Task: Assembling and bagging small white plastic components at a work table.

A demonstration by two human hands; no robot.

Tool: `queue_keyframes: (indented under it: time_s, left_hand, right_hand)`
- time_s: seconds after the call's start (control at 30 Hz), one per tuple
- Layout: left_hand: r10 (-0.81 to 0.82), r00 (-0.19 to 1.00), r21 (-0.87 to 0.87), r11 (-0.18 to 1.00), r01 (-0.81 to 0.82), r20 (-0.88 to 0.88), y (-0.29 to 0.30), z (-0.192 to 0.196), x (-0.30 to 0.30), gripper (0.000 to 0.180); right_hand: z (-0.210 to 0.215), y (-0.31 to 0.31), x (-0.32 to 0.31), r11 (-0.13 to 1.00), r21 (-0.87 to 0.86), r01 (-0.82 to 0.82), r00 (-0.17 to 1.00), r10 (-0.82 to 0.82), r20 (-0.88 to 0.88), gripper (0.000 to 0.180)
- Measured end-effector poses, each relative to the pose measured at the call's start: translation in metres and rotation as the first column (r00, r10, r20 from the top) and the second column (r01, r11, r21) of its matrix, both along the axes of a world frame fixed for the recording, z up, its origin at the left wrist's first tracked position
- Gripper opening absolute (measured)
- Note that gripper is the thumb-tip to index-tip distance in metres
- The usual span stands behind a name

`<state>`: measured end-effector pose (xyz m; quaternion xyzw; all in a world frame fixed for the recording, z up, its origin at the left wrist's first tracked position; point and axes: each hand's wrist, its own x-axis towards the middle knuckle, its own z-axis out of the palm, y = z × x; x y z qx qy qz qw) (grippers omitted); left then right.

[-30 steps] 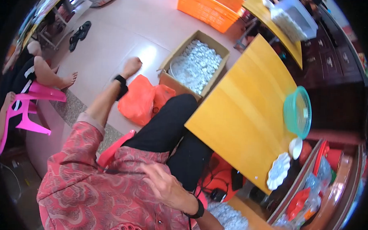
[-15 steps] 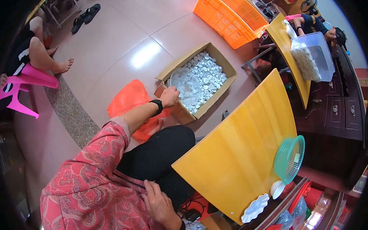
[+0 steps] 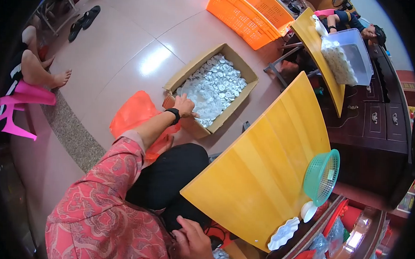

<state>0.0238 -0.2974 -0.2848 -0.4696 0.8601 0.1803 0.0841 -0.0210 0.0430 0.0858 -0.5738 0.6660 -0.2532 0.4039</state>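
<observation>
My left hand (image 3: 184,107) reaches over the near left edge of a cardboard box (image 3: 238,95) on the floor. Its thumb stands apart from the fingers, and nothing shows in its grip. Many small round white and silvery pieces (image 3: 225,82) fill the box. Beside the hand, a clear plastic bowl (image 3: 189,88) seems to lie among them, its outline hard to make out. My right hand (image 3: 195,244) hovers by my lap with the fingers loosely stretched and apart, holding nothing visible. An orange-red plastic bag (image 3: 134,112) lies on the floor left of the box, partly behind my left forearm.
A yellow wooden tabletop (image 3: 261,163) at right bears a green basket (image 3: 322,177), a white bowl (image 3: 308,211) and a wavy white dish (image 3: 284,233). Orange crates (image 3: 241,21) stand behind. A person at far right sits by a clear bin (image 3: 358,57); another sits left on a pink stool (image 3: 28,96).
My left hand has loosened from a closed grip at the bowl's rim, its thumb now apart. My right hand has lifted off my shirt. The whole view has shifted slightly.
</observation>
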Motion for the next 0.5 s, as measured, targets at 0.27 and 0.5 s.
queue_keyframes:
  time_s: [0.27, 0.5]
  left_hand:
    - [0.391, 0.613, 0.413, 0.903, -0.114, -0.686, -0.018, 0.009, 0.025, 0.037]
    - [0.953, 0.174, 0.968, 0.246, 0.039, -0.249, -0.005, 0.046, 0.038, 0.033]
  right_hand:
    - [0.019, 0.004, -0.047, 0.985, 0.038, 0.171, 0.981, -0.166, -0.1, 0.03]
    - [0.011, -0.003, -0.097, 0.788, 0.067, 0.612, 0.717, -0.588, 0.373, 0.019]
